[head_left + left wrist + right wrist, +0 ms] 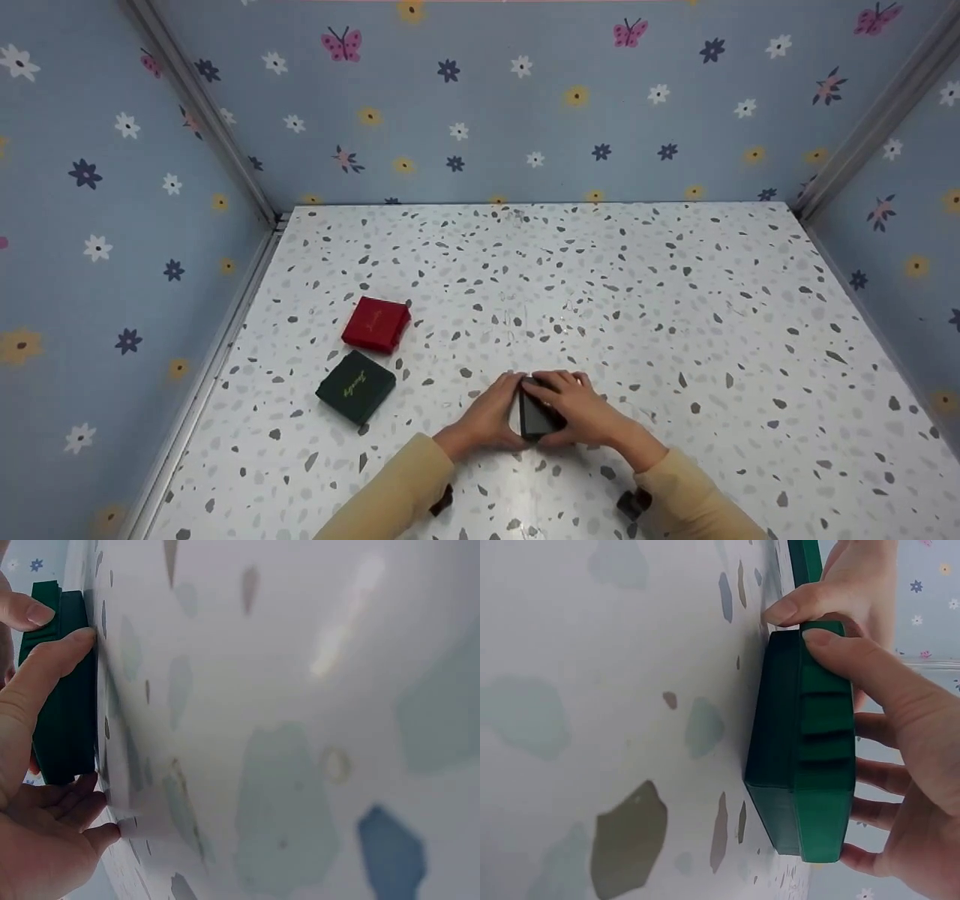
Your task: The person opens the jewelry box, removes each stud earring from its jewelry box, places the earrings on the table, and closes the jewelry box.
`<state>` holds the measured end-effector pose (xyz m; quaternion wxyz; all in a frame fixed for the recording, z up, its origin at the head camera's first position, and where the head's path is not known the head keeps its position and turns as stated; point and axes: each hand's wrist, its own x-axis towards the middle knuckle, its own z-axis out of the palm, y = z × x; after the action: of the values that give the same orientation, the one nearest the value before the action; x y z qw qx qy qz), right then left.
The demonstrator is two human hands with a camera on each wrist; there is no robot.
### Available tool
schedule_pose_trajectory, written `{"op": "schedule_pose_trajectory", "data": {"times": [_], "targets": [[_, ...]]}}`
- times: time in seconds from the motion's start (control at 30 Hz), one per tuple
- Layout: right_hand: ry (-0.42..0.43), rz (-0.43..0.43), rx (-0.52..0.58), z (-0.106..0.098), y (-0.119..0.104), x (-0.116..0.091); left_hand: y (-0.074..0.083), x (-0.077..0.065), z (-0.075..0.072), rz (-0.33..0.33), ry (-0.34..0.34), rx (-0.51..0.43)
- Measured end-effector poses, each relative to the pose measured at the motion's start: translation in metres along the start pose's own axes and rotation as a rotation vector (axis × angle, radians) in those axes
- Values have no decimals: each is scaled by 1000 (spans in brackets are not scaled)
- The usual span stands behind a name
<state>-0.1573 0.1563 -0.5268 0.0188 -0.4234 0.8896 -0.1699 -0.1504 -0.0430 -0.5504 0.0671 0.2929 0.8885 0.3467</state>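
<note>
A small dark green jewelry box [534,424] sits on the speckled tabletop between both hands. My left hand [489,414] holds its left side, with thumb and fingers spread to opposite ends. From the right, my right hand [581,409] grips the box across the top. In the right wrist view, the right thumb lies on the brighter green lid [825,735] of the box, while the other fingers wrap the far side. The left wrist view shows the box's dark side [71,705] close to the table, partly covered by fingers. Its lid appears closed.
Left of the hands lie a second green box [356,387] with gold lettering and, just beyond it, a red box [376,325]. Patterned blue panels [495,97] wall the white speckled table [637,285] at the back and sides. Dark wrist-worn pieces [634,504] show beneath the sleeves.
</note>
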Motion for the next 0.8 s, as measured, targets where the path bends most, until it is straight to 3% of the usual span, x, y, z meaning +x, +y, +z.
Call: {"op": "schedule_pose_trajectory", "data": {"times": [0.17, 0.4, 0.8], "targets": [[2, -9, -10, 1, 0, -1, 3, 0, -1, -44, -38, 5], [-8, 5, 30, 2, 0, -3, 11, 0, -3, -140, -95, -69], [0, 25, 158, -6, 4, -8, 18, 2, 0, -136, -65, -46]]}}
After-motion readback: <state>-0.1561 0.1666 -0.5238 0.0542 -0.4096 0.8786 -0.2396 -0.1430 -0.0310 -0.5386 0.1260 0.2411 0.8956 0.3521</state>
